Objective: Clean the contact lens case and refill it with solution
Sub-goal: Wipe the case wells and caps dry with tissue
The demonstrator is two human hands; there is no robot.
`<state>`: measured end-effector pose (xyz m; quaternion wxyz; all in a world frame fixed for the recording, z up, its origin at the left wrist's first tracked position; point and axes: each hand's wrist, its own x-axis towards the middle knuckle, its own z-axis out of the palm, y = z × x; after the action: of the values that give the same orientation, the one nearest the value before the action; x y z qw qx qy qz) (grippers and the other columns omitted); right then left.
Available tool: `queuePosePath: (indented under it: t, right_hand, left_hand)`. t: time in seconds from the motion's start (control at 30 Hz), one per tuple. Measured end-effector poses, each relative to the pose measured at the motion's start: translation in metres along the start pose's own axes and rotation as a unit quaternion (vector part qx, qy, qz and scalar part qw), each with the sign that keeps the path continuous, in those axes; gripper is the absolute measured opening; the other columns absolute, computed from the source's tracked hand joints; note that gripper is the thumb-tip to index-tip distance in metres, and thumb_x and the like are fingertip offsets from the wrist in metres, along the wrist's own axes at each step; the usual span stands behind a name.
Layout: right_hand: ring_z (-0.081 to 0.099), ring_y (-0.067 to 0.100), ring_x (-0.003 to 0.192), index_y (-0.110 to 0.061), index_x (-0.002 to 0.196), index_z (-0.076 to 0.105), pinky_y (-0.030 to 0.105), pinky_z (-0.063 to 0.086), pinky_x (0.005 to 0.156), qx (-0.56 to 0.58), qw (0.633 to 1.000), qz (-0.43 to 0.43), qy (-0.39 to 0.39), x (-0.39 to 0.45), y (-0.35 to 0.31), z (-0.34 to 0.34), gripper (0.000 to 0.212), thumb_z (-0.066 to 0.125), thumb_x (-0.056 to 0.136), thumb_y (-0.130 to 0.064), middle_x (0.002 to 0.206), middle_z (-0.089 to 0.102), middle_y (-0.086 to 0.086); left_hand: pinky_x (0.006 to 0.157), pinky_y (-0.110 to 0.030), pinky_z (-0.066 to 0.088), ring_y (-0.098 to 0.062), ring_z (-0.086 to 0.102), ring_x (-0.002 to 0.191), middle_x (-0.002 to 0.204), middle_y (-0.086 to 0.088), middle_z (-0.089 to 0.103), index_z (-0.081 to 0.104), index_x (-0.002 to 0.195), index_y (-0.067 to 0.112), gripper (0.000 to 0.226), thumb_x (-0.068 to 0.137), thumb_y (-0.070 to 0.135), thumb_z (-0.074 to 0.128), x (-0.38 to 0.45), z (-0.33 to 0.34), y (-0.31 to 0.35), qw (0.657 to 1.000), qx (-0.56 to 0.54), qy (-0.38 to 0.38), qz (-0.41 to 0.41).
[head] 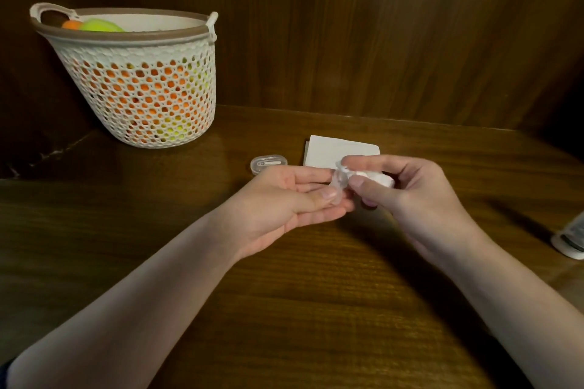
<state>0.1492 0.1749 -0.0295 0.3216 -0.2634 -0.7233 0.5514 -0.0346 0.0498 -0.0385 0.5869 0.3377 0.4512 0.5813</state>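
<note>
Holding a small clear lens case piece point(337, 187) above the wooden table point(316, 309), the left hand point(284, 199) pinches it between thumb and fingers, while the right hand point(407, 192) grips a wad of white tissue point(379, 179) and presses its tip against the clear piece. Fingers cover most of the piece and its transparency blurs its outline, so whether it is a cup or a cap cannot be told. Much of the tissue wad is buried in the right palm. One more clear oval container point(269, 164) lies on the table just behind the left hand, its near edge hidden by the fingers; something small and pale lies inside, too faint to identify. One folded white napkin point(339, 150) lies beside it, its front edge hidden by both hands. One white object point(570, 240) is cut off at the right border. One lattice basket point(142, 82) stands far left, holding orange and yellow-green balls point(101, 25) too crowded to count.
</note>
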Motion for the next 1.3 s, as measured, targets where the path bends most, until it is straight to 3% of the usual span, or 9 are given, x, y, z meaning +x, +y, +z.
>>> queuePosePath:
  t: [0.1,0.2,0.33,0.43,0.57,0.83,1.03,1.17,1.3]
  right_hand:
    - [0.073,0.013,0.116,-0.034,0.104,0.086,0.049,0.061,0.101,-0.072,0.997,-0.035,0.021,0.0,0.0,-0.001,0.019,0.083,0.091,-0.021,0.115,0.081,-0.017]
    - [0.079,0.009,0.098,-0.035,0.107,0.082,0.038,0.068,0.087,-0.073,0.995,-0.059,0.018,-0.001,-0.001,-0.002,0.02,0.08,0.094,-0.02,0.108,0.082,-0.016]
    - [0.079,0.012,0.102,-0.03,0.108,0.082,0.042,0.067,0.087,-0.099,0.992,-0.078,0.006,0.0,0.0,-0.005,0.024,0.084,0.09,-0.015,0.106,0.083,-0.012]
    - [0.08,0.02,0.098,-0.024,0.109,0.082,0.046,0.069,0.084,-0.061,0.996,-0.064,-0.014,-0.001,-0.001,-0.006,0.028,0.088,0.083,-0.014,0.103,0.084,-0.002]
    - [0.081,0.023,0.096,-0.017,0.109,0.083,0.034,0.069,0.076,0.007,0.998,-0.029,-0.063,0.0,-0.003,-0.01,0.034,0.086,0.076,-0.015,0.103,0.084,0.004]
    - [0.081,0.022,0.093,-0.015,0.102,0.086,0.024,0.064,0.073,0.16,0.986,0.028,-0.025,0.0,-0.004,-0.003,0.041,0.092,0.062,-0.021,0.107,0.084,0.013]
    - [0.075,0.031,0.096,-0.024,0.109,0.085,0.034,0.064,0.08,0.016,1.0,-0.024,0.011,-0.005,-0.002,0.004,0.026,0.085,0.084,-0.031,0.106,0.082,0.004]
    - [0.072,0.02,0.082,-0.026,0.105,0.086,0.025,0.06,0.074,0.036,0.998,-0.042,-0.014,-0.009,-0.006,0.011,0.025,0.081,0.085,-0.039,0.097,0.083,0.005]
    - [0.071,0.037,0.081,-0.015,0.1,0.086,0.032,0.063,0.073,0.048,0.998,-0.044,-0.013,-0.01,-0.008,0.009,0.025,0.082,0.084,-0.033,0.093,0.082,0.013]
  left_hand:
    - [0.093,-0.032,0.063,-0.029,0.074,0.121,0.128,-0.018,0.076,0.062,0.141,0.004,0.044,0.097,0.004,0.069,0.0,0.0,0.0,1.0,0.007,-0.018,-0.002]
    - [0.093,-0.031,0.062,-0.029,0.074,0.121,0.128,-0.017,0.076,0.064,0.138,0.006,0.041,0.097,0.007,0.07,0.0,0.0,-0.001,1.0,0.007,-0.015,0.001]
    - [0.089,-0.03,0.063,-0.029,0.075,0.119,0.126,-0.017,0.077,0.066,0.136,0.008,0.04,0.097,0.009,0.071,-0.002,0.0,0.001,1.0,-0.008,0.003,0.012]
    - [0.087,-0.029,0.064,-0.028,0.077,0.114,0.123,-0.016,0.079,0.066,0.133,0.012,0.045,0.089,0.012,0.076,-0.003,0.0,0.002,1.0,0.001,0.019,0.015]
    - [0.085,-0.027,0.063,-0.023,0.079,0.107,0.12,-0.012,0.08,0.065,0.132,0.019,0.046,0.089,0.012,0.078,-0.004,0.001,0.003,0.998,0.053,0.029,0.01]
    - [0.084,-0.026,0.063,-0.02,0.08,0.103,0.116,-0.008,0.082,0.065,0.13,0.019,0.049,0.083,0.021,0.08,-0.006,0.007,0.004,0.994,0.103,0.026,0.026]
    - [0.083,-0.025,0.062,-0.02,0.079,0.1,0.116,-0.012,0.081,0.07,0.129,0.014,0.047,0.084,0.024,0.08,-0.006,0.009,0.002,0.995,0.088,0.021,0.04]
    - [0.081,-0.024,0.061,-0.017,0.078,0.096,0.116,-0.015,0.08,0.078,0.124,0.011,0.048,0.081,0.031,0.085,-0.005,0.008,0.002,0.997,0.055,0.003,0.05]
    - [0.085,-0.023,0.059,-0.016,0.076,0.1,0.119,-0.015,0.079,0.077,0.126,0.008,0.038,0.091,0.021,0.076,-0.005,0.004,0.001,0.996,0.069,-0.02,0.049]
